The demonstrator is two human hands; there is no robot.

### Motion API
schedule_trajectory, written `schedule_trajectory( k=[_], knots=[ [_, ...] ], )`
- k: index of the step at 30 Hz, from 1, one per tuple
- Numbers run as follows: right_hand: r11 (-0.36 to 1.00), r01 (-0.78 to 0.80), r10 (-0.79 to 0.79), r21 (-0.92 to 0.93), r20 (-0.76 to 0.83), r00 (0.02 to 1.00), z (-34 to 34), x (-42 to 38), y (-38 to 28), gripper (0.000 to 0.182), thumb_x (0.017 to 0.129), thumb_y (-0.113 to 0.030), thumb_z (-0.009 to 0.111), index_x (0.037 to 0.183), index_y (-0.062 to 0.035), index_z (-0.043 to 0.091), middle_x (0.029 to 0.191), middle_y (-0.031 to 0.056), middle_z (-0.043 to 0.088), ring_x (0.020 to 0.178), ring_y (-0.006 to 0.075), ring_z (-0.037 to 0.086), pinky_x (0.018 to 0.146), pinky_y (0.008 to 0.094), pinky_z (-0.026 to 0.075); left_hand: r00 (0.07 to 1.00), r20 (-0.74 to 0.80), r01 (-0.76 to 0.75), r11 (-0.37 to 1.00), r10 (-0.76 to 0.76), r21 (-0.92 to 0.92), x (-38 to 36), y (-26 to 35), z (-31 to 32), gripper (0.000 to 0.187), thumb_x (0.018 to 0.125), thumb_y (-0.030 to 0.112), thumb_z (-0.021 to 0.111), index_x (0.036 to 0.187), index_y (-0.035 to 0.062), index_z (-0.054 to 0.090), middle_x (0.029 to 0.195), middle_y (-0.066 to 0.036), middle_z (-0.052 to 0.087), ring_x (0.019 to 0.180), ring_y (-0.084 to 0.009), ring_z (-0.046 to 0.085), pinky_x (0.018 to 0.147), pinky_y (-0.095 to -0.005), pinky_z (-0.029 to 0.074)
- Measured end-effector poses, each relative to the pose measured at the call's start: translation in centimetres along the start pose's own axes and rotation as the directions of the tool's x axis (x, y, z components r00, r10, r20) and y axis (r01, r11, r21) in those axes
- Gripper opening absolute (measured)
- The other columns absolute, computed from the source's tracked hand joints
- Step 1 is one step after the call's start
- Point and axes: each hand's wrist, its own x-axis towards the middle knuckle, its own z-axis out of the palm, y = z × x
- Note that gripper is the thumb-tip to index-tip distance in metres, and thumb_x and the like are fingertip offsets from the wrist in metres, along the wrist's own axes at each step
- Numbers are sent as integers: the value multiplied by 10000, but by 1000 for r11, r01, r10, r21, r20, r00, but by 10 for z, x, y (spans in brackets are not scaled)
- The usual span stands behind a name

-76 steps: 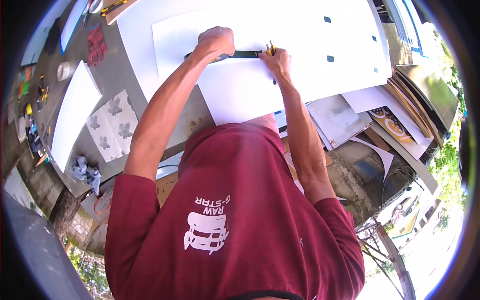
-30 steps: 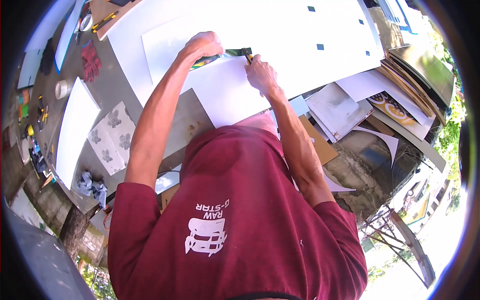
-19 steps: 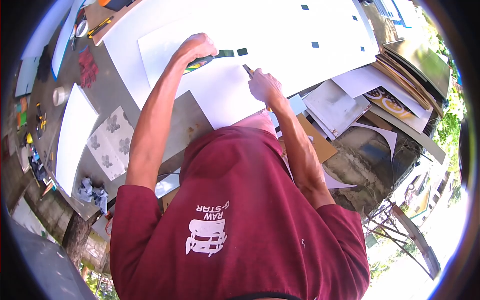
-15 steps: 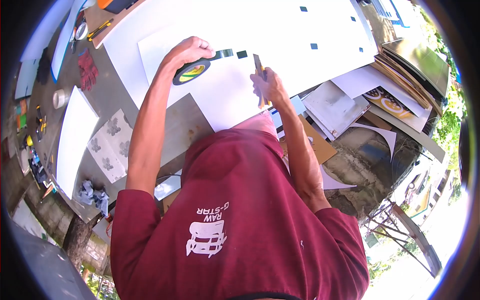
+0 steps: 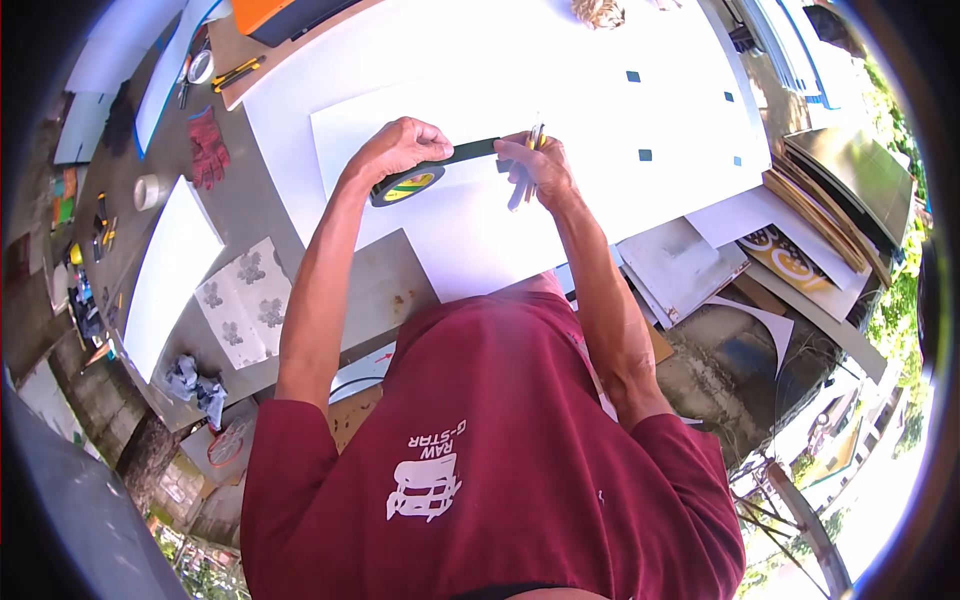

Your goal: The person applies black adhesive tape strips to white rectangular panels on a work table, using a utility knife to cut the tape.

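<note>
My left hand point(image 5: 408, 148) is closed on a roll of dark tape point(image 5: 412, 186) with a yellow-green label, held over the white sheet. A strip of tape point(image 5: 474, 151) stretches from the roll across to my right hand point(image 5: 540, 168). The right fingers pinch the strip's free end while the same hand keeps hold of a utility knife point(image 5: 538, 136), its body partly hidden by the fingers. Several small dark tape squares point(image 5: 645, 155) are on the large white sheet point(image 5: 480, 255). One dark square next to my right fingertips is partly covered.
An orange-and-black box point(image 5: 285, 18), a yellow utility knife point(image 5: 238, 74), a red glove point(image 5: 208, 148) and a white tape roll point(image 5: 150, 191) lie to the left. Stacked boards point(image 5: 685, 262) stand at the right. A patterned sheet point(image 5: 245, 300) lies near my left arm.
My right hand has moved left to the tape's free end, and the knife has turned in it. A longer strip now spans between my hands. The camera view has shifted.
</note>
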Motion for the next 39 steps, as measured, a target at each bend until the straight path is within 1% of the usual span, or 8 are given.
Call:
schedule_trajectory(
  k=[7, 10, 13, 14, 17, 35, 38, 39],
  knots=[
    [972, -47, 20, -231, -118, 993, -1, 67, -20, 231, 777, -175, 830, 858, 27, 751, 732, 102, 699, 527, 132, 579, 476, 280, 482, 981, -156, 149, 959, -113, 239, 51, 34, -19, 298, 783, 309, 756, 963, 77, 803, 912, -150, 757, 808, -248, 716, 788, -358, 548],
    [934, -88, 36, -347, -152, 988, -3, 106, -25, 225, 785, -185, 825, 845, 19, 752, 730, 97, 703, 524, 125, 578, 491, 282, 493, 964, -193, 249, 883, -185, 398, 95, 43, -31, 313, 754, 318, 768, 971, 94, 806, 931, -165, 753, 829, -273, 717, 801, -369, 550],
    [826, -122, 4, -551, -209, 978, -3, 134, -31, 231, 775, -234, 833, 820, -21, 755, 701, 64, 701, 556, 125, 612, 537, 280, 513, 955, -163, 294, 858, -247, 422, 131, 44, -42, 455, 718, 301, 779, 1094, 46, 749, 1112, -205, 717, 1009, -354, 697, 883, -447, 542],
    [810, -133, 4, -572, -221, 975, -3, 140, -31, 239, 774, -258, 834, 815, -36, 755, 690, 55, 697, 569, 131, 621, 556, 298, 522, 949, -202, 308, 843, -241, 440, 139, 43, -41, 412, 710, 303, 786, 1048, 67, 769, 1057, -197, 727, 956, -337, 703, 861, -429, 544],
    [719, -169, -12, -674, -256, 967, 1, 148, -38, 295, 736, -318, 837, 887, -71, 779, 807, 122, 738, 764, 254, 711, 728, 398, 559, 943, -254, 316, 818, -215, 481, 161, 34, -39, 341, 684, 297, 805, 954, 89, 804, 954, -183, 747, 854, -303, 713, 812, -389, 550],
    [698, -182, 35, -693, -221, 975, -5, 164, -31, 421, 716, -415, 871, 905, -52, 769, 814, 112, 731, 740, 236, 696, 696, 387, 555, 956, -204, 286, 830, -212, 480, 172, 34, -50, 415, 657, 288, 809, 925, -25, 758, 876, -221, 724, 776, -328, 698, 746, -418, 551],
    [638, -213, 28, -740, -255, 967, 3, 156, -41, 430, 718, -435, 872, 905, -61, 771, 787, 92, 727, 733, 230, 692, 697, 389, 544, 957, -212, 280, 817, -197, 505, 169, 39, -50, 433, 659, 281, 806, 949, -35, 752, 901, -235, 723, 797, -336, 704, 752, -422, 555],
    [617, -205, 3, -760, -258, 966, 7, 155, -42, 433, 718, -442, 873, 897, -62, 770, 779, 88, 724, 729, 227, 691, 695, 387, 540, 951, -193, 307, 806, -240, 506, 167, 43, -51, 454, 686, 281, 800, 1019, -20, 739, 997, -231, 711, 887, -349, 695, 805, -441, 549]
  ],
)
